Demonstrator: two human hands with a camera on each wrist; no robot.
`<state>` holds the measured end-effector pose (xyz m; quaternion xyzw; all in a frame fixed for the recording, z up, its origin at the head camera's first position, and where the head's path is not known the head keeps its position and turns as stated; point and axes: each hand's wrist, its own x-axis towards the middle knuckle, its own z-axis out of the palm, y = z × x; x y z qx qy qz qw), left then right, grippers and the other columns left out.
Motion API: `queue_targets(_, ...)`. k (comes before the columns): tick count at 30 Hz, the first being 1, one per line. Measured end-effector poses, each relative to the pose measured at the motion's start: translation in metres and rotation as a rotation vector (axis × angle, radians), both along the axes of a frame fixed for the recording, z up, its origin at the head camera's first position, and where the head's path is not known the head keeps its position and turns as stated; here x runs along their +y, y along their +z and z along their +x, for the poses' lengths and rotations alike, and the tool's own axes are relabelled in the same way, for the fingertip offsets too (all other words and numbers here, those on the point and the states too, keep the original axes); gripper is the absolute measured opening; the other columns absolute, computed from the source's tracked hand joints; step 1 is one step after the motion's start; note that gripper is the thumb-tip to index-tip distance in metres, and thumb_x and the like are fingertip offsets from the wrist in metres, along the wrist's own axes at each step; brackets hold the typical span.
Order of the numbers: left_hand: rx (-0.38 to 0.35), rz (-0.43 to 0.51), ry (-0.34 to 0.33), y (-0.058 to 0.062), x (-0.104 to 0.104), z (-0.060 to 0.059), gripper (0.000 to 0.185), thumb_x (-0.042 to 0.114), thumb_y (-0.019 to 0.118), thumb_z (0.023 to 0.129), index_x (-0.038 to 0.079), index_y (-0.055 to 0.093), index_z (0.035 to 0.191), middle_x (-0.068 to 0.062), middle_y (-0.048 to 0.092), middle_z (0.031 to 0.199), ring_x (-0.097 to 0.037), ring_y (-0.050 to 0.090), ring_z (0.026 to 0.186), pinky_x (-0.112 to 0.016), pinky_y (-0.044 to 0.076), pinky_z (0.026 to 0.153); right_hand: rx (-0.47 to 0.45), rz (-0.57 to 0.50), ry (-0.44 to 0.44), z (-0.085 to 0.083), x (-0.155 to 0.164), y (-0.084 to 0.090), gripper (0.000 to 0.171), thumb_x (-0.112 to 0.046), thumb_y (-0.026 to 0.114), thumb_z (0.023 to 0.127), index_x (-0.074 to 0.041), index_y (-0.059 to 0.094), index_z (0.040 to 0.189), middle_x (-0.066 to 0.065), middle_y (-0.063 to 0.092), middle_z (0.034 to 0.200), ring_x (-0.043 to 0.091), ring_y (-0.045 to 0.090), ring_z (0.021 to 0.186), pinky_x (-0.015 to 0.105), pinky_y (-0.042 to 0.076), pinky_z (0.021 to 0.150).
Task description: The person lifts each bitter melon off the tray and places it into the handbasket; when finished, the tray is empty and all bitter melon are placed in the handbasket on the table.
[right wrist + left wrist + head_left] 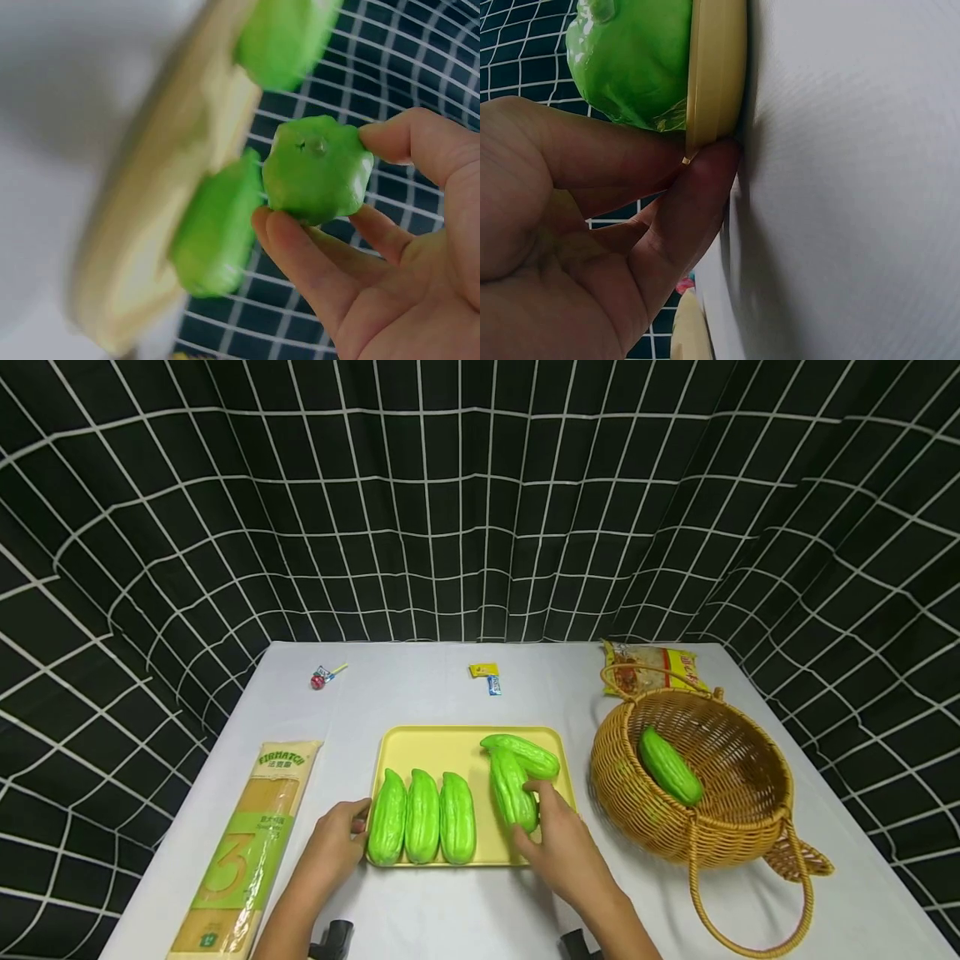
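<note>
A yellow tray (483, 793) carries several ridged green bitter melons. Three of them, such as the middle bitter melon (422, 817), stand side by side in its left half. My left hand (330, 843) pinches the tray's left rim between thumb and fingers; in the left wrist view the rim (716, 75) sits between the fingertips. My right hand (558, 843) grips another bitter melon (512, 789) by its sides over the tray's right half. In the right wrist view this bitter melon (319, 169) shows its blunt end. Behind it in the head view, one more bitter melon (528, 755) lies slanted.
A wicker basket (637, 802) with a bitter melon (670, 766) inside stands at the right, its handle (802, 902) hanging toward the front. Noodles in a long pack (243, 852) lie at the left. A lollipop (318, 680), small wrapped sweets (484, 671) and a food bag (645, 667) lie farther back.
</note>
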<state>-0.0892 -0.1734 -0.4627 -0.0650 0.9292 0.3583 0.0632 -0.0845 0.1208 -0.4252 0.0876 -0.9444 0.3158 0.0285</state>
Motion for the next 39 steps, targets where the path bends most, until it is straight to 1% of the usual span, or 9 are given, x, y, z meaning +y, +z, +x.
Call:
queue_targets(4,-0.006,-0.002,0.001,0.000,-0.001,0.000,0.047,-0.007,0.064,0.084,-0.010,0.053,0.131,-0.018,0.062,0.115,-0.029,0.062,0.099,-0.042,0.054,0.080,0.156,-0.041,-0.022,0.003,0.012,0.021,0.052,-0.010,0.074,0.081,-0.003,0.049,0.126,0.012,0.064,0.102,0.022,0.063,0.083,0.029,0.054,0.063)
queue_targets(8,-0.002,0.002,-0.003,0.000,-0.001,0.000,0.048,-0.007,0.064,0.084,-0.010,0.053,0.130,-0.019,0.062,0.115,-0.029,0.062,0.099,-0.042,0.054,0.080,0.339,-0.069,-0.057,0.005,0.028,0.038,0.054,-0.001,0.074,0.078,0.001,0.049,0.125,0.023,0.064,0.113,0.033,0.067,0.092,0.041,0.058,0.071)
queue_targets(11,0.000,0.003,-0.001,0.000,0.000,0.000,0.048,-0.007,0.064,0.084,-0.010,0.054,0.130,-0.019,0.062,0.115,-0.029,0.062,0.099,-0.042,0.055,0.080,0.420,-0.078,-0.131,0.005,0.040,0.047,0.054,0.002,0.072,0.078,0.003,0.048,0.127,0.027,0.060,0.123,0.040,0.064,0.103,0.051,0.056,0.079)
queue_targets(14,0.005,0.006,-0.002,0.000,-0.001,0.000,0.048,-0.008,0.065,0.083,-0.010,0.054,0.130,-0.019,0.062,0.115,-0.029,0.062,0.099,-0.042,0.055,0.079,0.467,-0.087,-0.209,0.003,0.054,0.051,0.053,0.005,0.068,0.080,0.003,0.047,0.129,0.027,0.052,0.135,0.045,0.056,0.114,0.059,0.051,0.085)
queue_targets(18,0.012,0.008,-0.006,-0.001,-0.001,0.000,0.048,-0.008,0.064,0.083,-0.010,0.054,0.130,-0.019,0.062,0.114,-0.028,0.062,0.098,-0.041,0.055,0.078,0.490,-0.081,-0.289,-0.002,0.073,0.051,0.052,0.009,0.064,0.082,0.001,0.049,0.131,0.026,0.043,0.144,0.048,0.049,0.122,0.064,0.047,0.088)
queue_targets(23,0.006,0.000,-0.006,-0.001,0.000,0.000,0.048,-0.008,0.064,0.084,-0.010,0.054,0.130,-0.018,0.062,0.114,-0.028,0.062,0.097,-0.042,0.054,0.079,0.435,-0.014,-0.357,-0.004,0.091,0.046,0.046,0.006,0.061,0.086,0.000,0.052,0.131,0.026,0.039,0.146,0.049,0.043,0.126,0.069,0.041,0.092)
queue_targets(28,-0.002,-0.004,-0.002,0.000,0.000,-0.001,0.048,-0.007,0.064,0.084,-0.010,0.054,0.131,-0.019,0.062,0.116,-0.028,0.062,0.098,-0.043,0.054,0.080,0.369,0.020,-0.380,-0.005,0.096,0.041,0.042,0.001,0.057,0.089,-0.001,0.053,0.132,0.028,0.040,0.145,0.051,0.043,0.124,0.071,0.039,0.090)
queue_targets(34,-0.007,0.000,0.012,-0.002,0.000,-0.001,0.050,-0.006,0.065,0.083,-0.010,0.053,0.131,-0.020,0.061,0.120,-0.028,0.062,0.100,-0.044,0.054,0.083,0.369,0.020,-0.405,-0.005,0.097,0.039,0.036,0.000,0.057,0.088,0.002,0.056,0.124,0.028,0.045,0.139,0.050,0.046,0.120,0.066,0.041,0.090)
queue_targets(39,-0.001,0.003,0.011,-0.001,0.001,0.000,0.050,-0.006,0.065,0.083,-0.010,0.053,0.131,-0.020,0.061,0.120,-0.028,0.062,0.100,-0.043,0.054,0.083,0.373,0.022,-0.415,-0.005,0.096,0.039,0.029,-0.001,0.057,0.088,0.005,0.059,0.116,0.028,0.049,0.134,0.049,0.046,0.120,0.063,0.040,0.093)
